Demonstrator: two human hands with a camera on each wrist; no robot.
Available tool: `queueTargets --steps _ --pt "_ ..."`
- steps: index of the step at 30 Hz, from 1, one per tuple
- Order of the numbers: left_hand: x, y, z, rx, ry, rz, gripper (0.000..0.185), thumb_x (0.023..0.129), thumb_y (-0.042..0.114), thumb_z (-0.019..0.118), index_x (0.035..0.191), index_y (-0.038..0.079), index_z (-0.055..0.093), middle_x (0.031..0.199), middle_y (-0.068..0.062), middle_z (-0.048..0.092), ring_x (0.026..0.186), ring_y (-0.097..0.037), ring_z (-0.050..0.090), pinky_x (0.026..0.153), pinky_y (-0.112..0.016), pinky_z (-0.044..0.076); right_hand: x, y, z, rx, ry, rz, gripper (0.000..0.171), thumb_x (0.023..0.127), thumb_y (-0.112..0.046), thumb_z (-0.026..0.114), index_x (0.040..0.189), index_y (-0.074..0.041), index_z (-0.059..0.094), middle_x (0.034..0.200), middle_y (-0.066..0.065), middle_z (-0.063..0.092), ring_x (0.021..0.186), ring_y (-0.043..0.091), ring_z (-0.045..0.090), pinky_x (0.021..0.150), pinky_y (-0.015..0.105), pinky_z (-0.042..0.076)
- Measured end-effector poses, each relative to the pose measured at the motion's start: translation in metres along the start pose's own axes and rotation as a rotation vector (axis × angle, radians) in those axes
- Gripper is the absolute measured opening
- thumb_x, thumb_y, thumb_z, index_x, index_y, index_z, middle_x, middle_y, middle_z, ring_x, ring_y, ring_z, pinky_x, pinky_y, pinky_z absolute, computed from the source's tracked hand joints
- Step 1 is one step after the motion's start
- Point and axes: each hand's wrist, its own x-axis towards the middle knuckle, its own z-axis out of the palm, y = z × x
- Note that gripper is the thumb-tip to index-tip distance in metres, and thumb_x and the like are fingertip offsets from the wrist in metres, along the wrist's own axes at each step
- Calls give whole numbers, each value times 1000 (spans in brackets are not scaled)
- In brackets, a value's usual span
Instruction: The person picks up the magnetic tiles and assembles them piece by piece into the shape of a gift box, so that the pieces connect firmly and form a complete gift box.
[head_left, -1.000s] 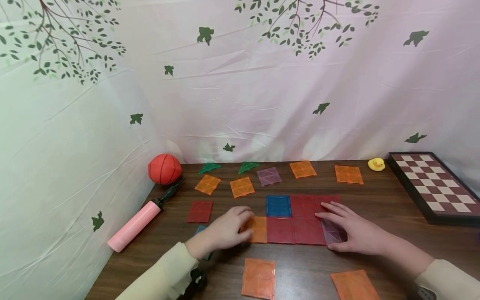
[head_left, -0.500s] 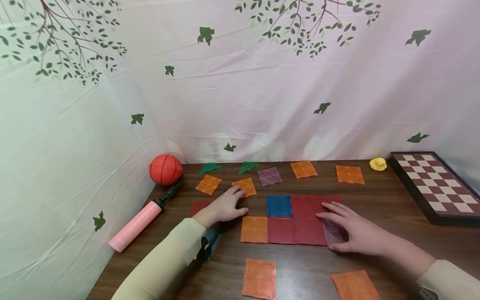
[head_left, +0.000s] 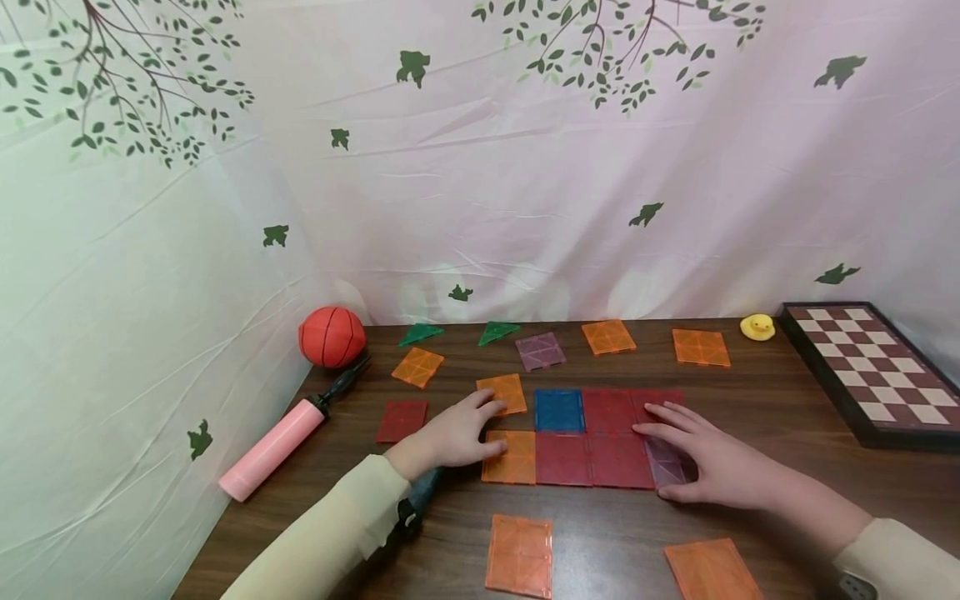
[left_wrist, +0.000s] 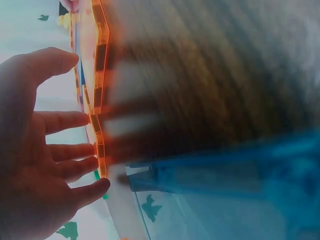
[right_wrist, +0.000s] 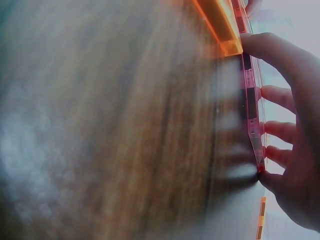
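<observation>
My left hand (head_left: 453, 429) presses its fingertips on an orange square magnetic tile (head_left: 508, 393), which lies slightly turned beside a blue tile (head_left: 558, 411). Its thumb sits over the orange tile (head_left: 512, 467) below. That tile heads a row with two red tiles (head_left: 562, 460) and a purple tile (head_left: 663, 467). Above this row the blue tile leads two more red tiles (head_left: 607, 410). At the right end, my right hand (head_left: 712, 458) rests spread on the block, thumb at the purple tile's near corner. The left wrist view shows the left fingertips along orange tile edges (left_wrist: 101, 145).
Nearer me lie two orange tiles (head_left: 519, 557). Toward the back are several loose orange, purple and green tiles (head_left: 540, 352). A red tile (head_left: 401, 421), a red ball (head_left: 332, 337) and a pink pump (head_left: 272, 450) stand left; a rubber duck (head_left: 757, 327) and checkerboard (head_left: 873, 367) right.
My left hand has gone from the lower orange tile up to the one behind, then drawn that tile nearer and right, toward the blue tile. My right hand stays put.
</observation>
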Motion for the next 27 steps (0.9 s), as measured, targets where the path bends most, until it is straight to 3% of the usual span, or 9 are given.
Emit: queueTargets --steps 10,19,27 --pt "-9 10 1 -3 15 69 66 99 48 59 152 11 48 161 -17 34 141 -34 44 111 -46 40 1 -2 -3 6 -16 7 80 78 -56 83 146 -23 56 156 18 40 141 49 29 96 70 44" --pt "-12 14 3 -10 13 91 65 99 46 60 152 11 49 160 -15 36 141 -32 43 112 -47 39 1 -1 -2 3 -11 14 81 78 -56 84 146 -24 56 156 18 40 140 49 29 95 70 44" --pt "-8 19 10 79 34 94 67 98 48 62 149 6 49 156 -18 40 142 -33 42 113 -44 37 1 -2 -1 9 -25 28 81 78 -56 83 147 -23 56 157 18 39 141 48 29 95 70 44"
